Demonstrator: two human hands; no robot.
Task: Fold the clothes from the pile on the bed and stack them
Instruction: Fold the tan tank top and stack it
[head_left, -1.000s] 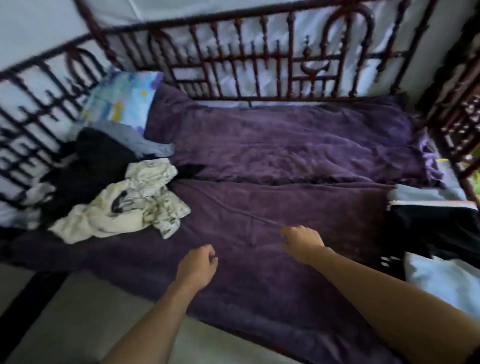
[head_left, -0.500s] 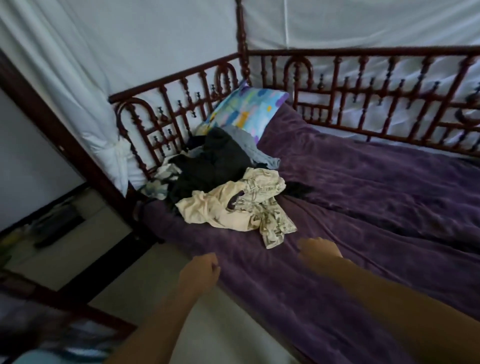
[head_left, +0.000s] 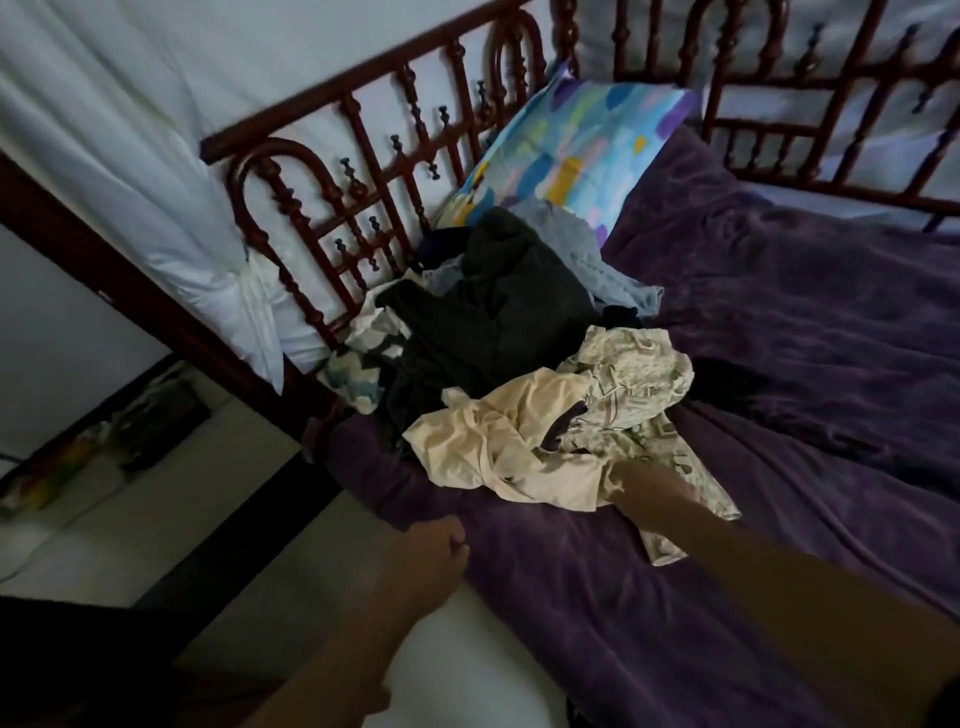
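The pile of clothes lies at the head of the bed on the purple blanket (head_left: 789, 374). A cream garment (head_left: 509, 436) and a pale patterned garment (head_left: 634, 374) are at its front. Behind them lie a dark garment (head_left: 493, 312), a light blue one (head_left: 587, 254) and a white-and-blue piece (head_left: 358, 364). My right hand (head_left: 649, 493) touches the near edge of the cream and patterned garments, and its fingers are blurred against the cloth. My left hand (head_left: 431, 551) hangs loosely curled over the bed's edge and holds nothing.
A colourful pillow (head_left: 571, 156) leans on the dark red wooden bed rail (head_left: 363, 171) behind the pile. A white curtain (head_left: 130, 156) hangs at the left. Pale floor (head_left: 156, 519) with some objects by the wall lies left of the bed.
My view has swung left, from the folded stack at the right to the pile. My right hand has moved forward from the bare blanket onto the pile's near edge. The left hand stays curled.
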